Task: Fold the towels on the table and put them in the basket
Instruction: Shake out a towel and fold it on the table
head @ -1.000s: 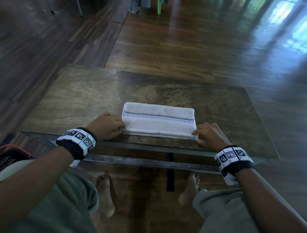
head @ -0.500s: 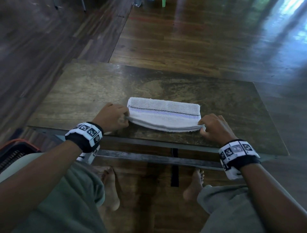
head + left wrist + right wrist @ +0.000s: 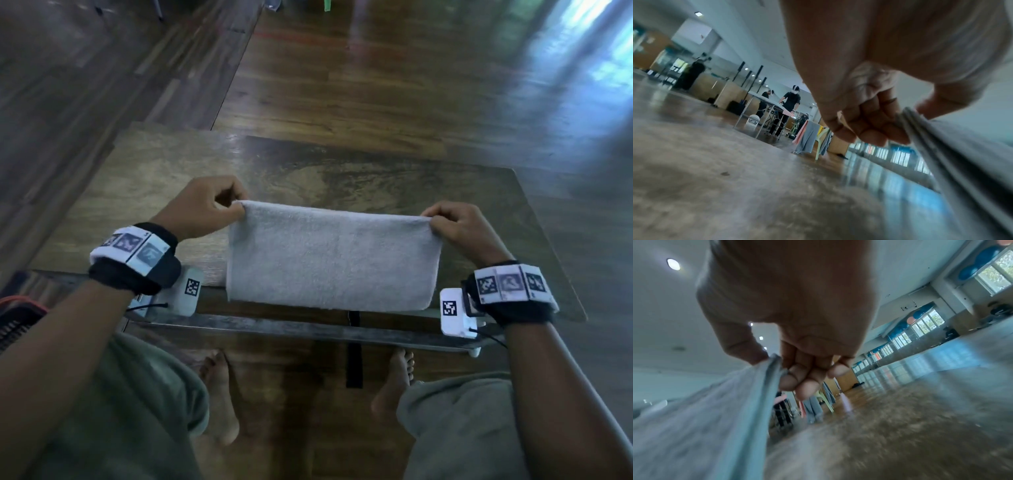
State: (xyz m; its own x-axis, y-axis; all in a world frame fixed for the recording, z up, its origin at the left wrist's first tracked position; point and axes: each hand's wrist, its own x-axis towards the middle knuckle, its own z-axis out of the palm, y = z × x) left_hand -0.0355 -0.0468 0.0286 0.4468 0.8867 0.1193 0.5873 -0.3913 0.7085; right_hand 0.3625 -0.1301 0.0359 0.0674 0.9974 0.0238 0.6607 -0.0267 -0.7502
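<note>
A folded white towel hangs lifted above the near part of the wooden table, its plain side facing me and its striped side hidden. My left hand pinches the towel's upper left corner and my right hand pinches the upper right corner. In the left wrist view the left hand squeezes the layered towel edge between thumb and curled fingers. The right wrist view shows the right hand pinching the stacked towel layers the same way. A dark basket with an orange rim shows at the far left edge.
The table's near metal rail runs below the towel. My knees in green shorts and bare feet are under the table. Dark wood floor surrounds it. In the left wrist view people stand at a distant folding table.
The towel lay flat on the table with my hands at its near corners; they pinched those corners and lifted it, so it now hangs with its plain side toward me.
</note>
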